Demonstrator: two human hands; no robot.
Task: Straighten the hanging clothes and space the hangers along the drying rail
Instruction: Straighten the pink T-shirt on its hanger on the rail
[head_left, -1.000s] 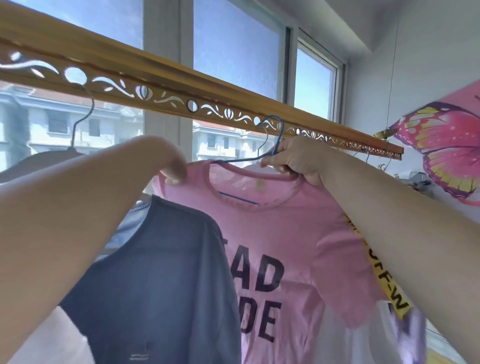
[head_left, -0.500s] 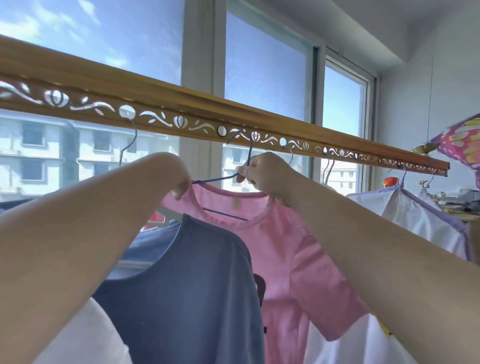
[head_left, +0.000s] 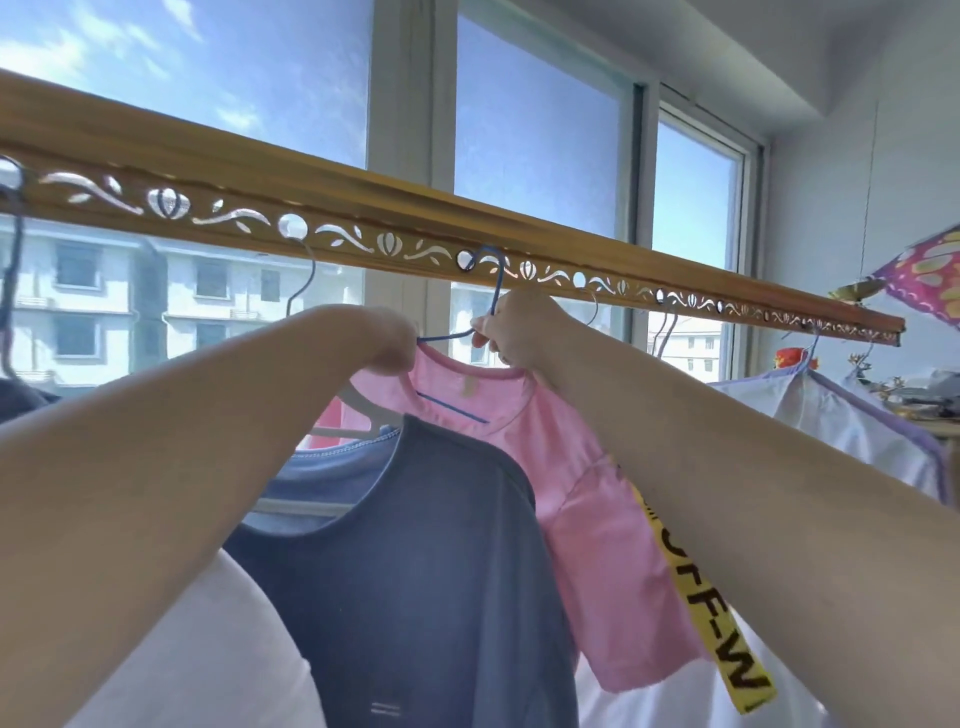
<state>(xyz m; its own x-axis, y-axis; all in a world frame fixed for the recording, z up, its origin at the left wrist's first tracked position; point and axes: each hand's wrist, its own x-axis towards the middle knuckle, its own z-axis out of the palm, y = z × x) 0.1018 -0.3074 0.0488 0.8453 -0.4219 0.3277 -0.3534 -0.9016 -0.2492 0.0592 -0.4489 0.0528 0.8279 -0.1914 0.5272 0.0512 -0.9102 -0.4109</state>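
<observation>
A golden drying rail (head_left: 363, 208) with round holes runs across the view, falling to the right. A pink T-shirt (head_left: 597, 499) hangs on a blue wire hanger (head_left: 491, 291) whose hook sits in a rail hole. My right hand (head_left: 519, 327) grips the hanger's neck just below the hook. My left hand (head_left: 389, 338) pinches the shirt's left shoulder at the hanger's end. In front of the pink shirt hangs a dark navy T-shirt (head_left: 415, 571) on a pale hanger (head_left: 358, 405).
To the right hang a white garment with a yellow lettered strip (head_left: 701, 623) and a white garment with purple trim (head_left: 857, 431). More hooks hang at the far left (head_left: 13, 260). Windows (head_left: 535, 156) stand behind the rail. A butterfly decoration (head_left: 930, 275) is at the right wall.
The pink shirt's hanger hook has gone up into a rail hole. Both hands stay on the hanger and shirt; the view has shifted left along the rail.
</observation>
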